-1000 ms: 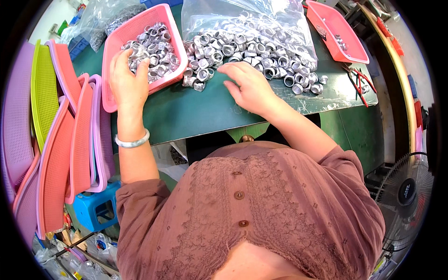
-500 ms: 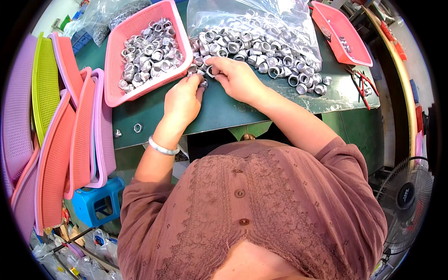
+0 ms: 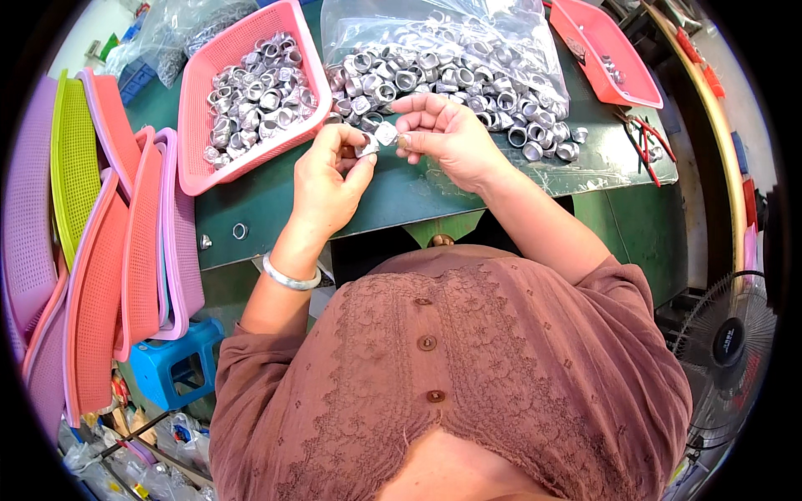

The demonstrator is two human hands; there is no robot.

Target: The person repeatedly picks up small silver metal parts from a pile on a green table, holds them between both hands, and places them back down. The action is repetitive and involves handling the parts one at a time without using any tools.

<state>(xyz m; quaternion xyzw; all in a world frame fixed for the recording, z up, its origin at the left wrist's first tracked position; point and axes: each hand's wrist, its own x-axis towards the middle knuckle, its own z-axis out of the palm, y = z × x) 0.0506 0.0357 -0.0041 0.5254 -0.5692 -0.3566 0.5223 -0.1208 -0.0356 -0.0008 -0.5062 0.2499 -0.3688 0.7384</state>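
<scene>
The green worktop (image 3: 276, 202) is scuffed at right. The fan hub (image 3: 729, 346) bears pale lettering (image 3: 728, 340). Left fingers (image 3: 359, 173) pinch a metal ring (image 3: 365, 149); right fingers (image 3: 428, 144), a second ring (image 3: 385, 134).

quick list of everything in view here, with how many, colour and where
Held rings: two, silver, at the fingertips
Ring pile: too many to count, silver, table centre
Loose ring: one, silver, table's near left
Ring basket: one, pink, left of pile
Second basket: one, pink, far right, few pieces inside
Clear bag: one, transparent, over the pile's far side
Pliers: count unclear, red-handled, right table edge
Table: one, green, beneath these
Stacked baskets: several, purple, pink, green, far left
Stool: one, blue, lower left
Fan: one, dark, lower right
Bangle: one, pale, left wrist
Top: one, brown, on the person
Left hand: one, bare, left of centre
Right hand: one, bare, before the pile
</scene>
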